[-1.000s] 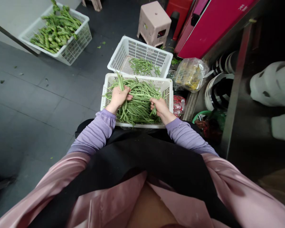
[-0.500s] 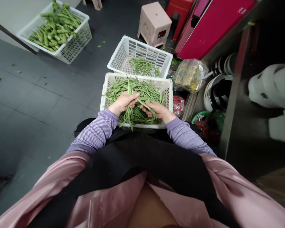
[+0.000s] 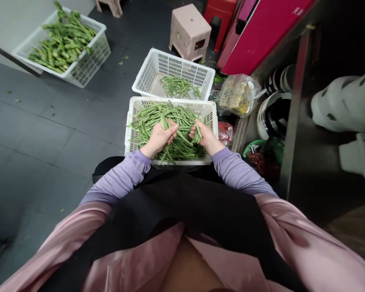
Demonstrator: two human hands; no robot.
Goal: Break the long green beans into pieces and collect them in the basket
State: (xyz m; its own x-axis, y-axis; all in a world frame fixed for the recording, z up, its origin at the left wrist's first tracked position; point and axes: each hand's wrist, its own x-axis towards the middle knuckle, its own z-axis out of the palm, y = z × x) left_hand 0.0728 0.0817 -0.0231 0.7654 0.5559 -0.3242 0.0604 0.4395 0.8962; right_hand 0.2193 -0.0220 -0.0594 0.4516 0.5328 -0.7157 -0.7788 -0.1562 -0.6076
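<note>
A white slotted basket [image 3: 129, 121] right in front of my body is heaped with long green beans [image 3: 179, 115]. Over the left part of the heap, my left hand [image 3: 162, 137] is closed around several green beans, which stick out above and below the fist. My right hand [image 3: 202, 134], closed on a few beans, is over the right part of the heap. A gap separates the two hands. Behind this basket stands a second white basket [image 3: 144, 73] with a smaller pile of green beans [image 3: 179, 86] in it.
At the far left a white basket [image 3: 89, 65] holds thick green stalks [image 3: 63, 40]. A pink stool [image 3: 191, 26] and a red stool [image 3: 220, 18] stand at the back. Plastic bags [image 3: 240, 95] lie right of the baskets, beside a metal-edged shelf [image 3: 295, 109].
My hands have moved apart; the bean that stretched between them no longer does. My right hand has gone up slightly. The whole view has shifted a little.
</note>
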